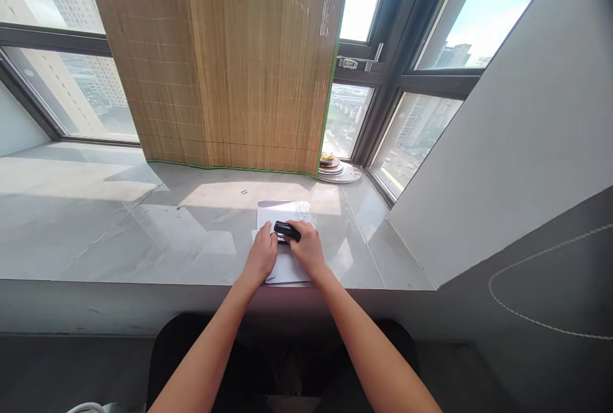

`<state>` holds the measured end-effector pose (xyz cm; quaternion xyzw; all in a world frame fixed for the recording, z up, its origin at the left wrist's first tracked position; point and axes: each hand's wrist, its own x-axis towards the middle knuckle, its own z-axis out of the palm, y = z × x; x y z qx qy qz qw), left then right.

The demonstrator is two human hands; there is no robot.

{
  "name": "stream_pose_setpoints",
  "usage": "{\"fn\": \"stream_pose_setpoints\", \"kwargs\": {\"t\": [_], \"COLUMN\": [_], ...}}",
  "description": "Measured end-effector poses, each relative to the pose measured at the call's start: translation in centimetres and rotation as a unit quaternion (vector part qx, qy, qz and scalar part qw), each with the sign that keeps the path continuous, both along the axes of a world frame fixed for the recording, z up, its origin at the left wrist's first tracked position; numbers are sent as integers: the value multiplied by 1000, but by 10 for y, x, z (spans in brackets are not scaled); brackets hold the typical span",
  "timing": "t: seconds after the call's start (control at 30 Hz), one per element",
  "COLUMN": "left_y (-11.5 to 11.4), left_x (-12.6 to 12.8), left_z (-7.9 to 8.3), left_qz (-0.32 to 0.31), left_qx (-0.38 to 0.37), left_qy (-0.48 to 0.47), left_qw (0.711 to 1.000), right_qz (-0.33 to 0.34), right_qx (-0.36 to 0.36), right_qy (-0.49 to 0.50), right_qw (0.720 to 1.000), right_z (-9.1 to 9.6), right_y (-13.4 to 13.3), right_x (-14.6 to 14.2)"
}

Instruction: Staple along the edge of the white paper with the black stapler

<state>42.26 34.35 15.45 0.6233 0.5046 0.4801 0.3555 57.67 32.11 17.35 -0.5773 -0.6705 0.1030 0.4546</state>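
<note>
A black stapler [287, 230] lies across the middle of some white paper sheets [282, 210] on the window sill. My right hand [306, 247] is closed around the stapler's right end. At the left edge of the paper, my left hand [263, 251] has its fingers closed on the sheets, with its fingertips close to the stapler's left end. Handwriting or print covers the upper right of the paper. The stapler's jaw and the undersides of both hands are hidden.
The grey tiled sill [96, 228] has its front edge just below the paper. A bamboo blind [230, 68] hangs behind, reaching the sill. Stacked round plates or discs [340, 173] stand in the back right corner. Tiny dark bits [244, 191] lie beyond the paper.
</note>
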Motion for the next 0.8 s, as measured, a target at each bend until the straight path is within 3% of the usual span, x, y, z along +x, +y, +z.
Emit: {"fn": "stream_pose_setpoints", "kwargs": {"t": [0.13,0.3,0.47,0.8], "left_y": [1,25,45,37], "left_x": [9,4,-6,-17], "left_z": [0,11,9,22], "left_qz": [-45,16,71,72], "left_qx": [13,-38,-94,-170], "left_qy": [-10,-146,-339,-510], "left_qw": [999,988,933,840], "right_qz": [22,-65,-43,-60], "right_qx": [-2,-9,-41,-26], "right_qy": [41,103,59,62], "right_qw": [999,992,996,996], "right_z": [-3,-10,-19,-11], "right_y": [-3,-4,0,0], "right_x": [22,53,57,55]}}
